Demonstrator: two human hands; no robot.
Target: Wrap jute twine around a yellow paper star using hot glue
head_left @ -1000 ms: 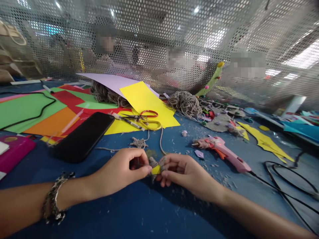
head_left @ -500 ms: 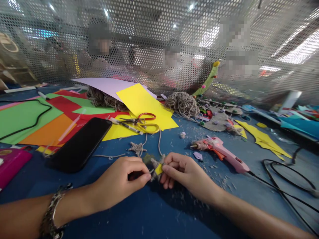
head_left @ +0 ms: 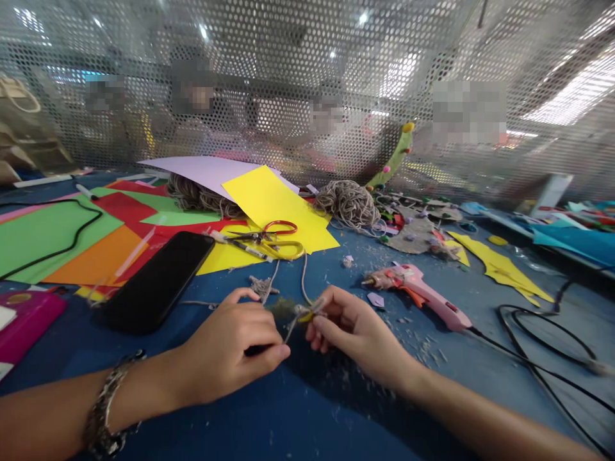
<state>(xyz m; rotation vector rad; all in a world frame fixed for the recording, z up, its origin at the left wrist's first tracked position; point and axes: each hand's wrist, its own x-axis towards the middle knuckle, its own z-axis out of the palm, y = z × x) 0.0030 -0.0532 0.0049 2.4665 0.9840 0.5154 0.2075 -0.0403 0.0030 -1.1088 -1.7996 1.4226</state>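
Note:
Between thumb and fingers, my right hand (head_left: pixel 348 326) grips a small yellow paper star (head_left: pixel 306 315) partly wrapped in grey yarn; its shape is mostly hidden by the fingers. My left hand (head_left: pixel 243 339) is closed on a strand of grey yarn (head_left: pixel 291 328) that runs up to the star. Another length of yarn leads from the star toward the scissors (head_left: pixel 278 240), which have one red and one yellow handle. Just beyond my left hand lies a second, yarn-wrapped star (head_left: pixel 263 287). A pink glue gun (head_left: pixel 423 291) rests to the right of my right hand.
A black phone (head_left: pixel 156 282) and a magenta box (head_left: pixel 36 326) lie at left. Coloured paper sheets (head_left: pixel 72 237) and yarn bundles (head_left: pixel 348 203) spread behind. A black cable (head_left: pixel 519 352) loops at right. A perforated metal screen (head_left: pixel 288 77) stands at the back, with people beyond it.
The star has tilted in my right hand, so less of its yellow face shows. My left hand has moved slightly down and away from it, with the yarn stretched between them.

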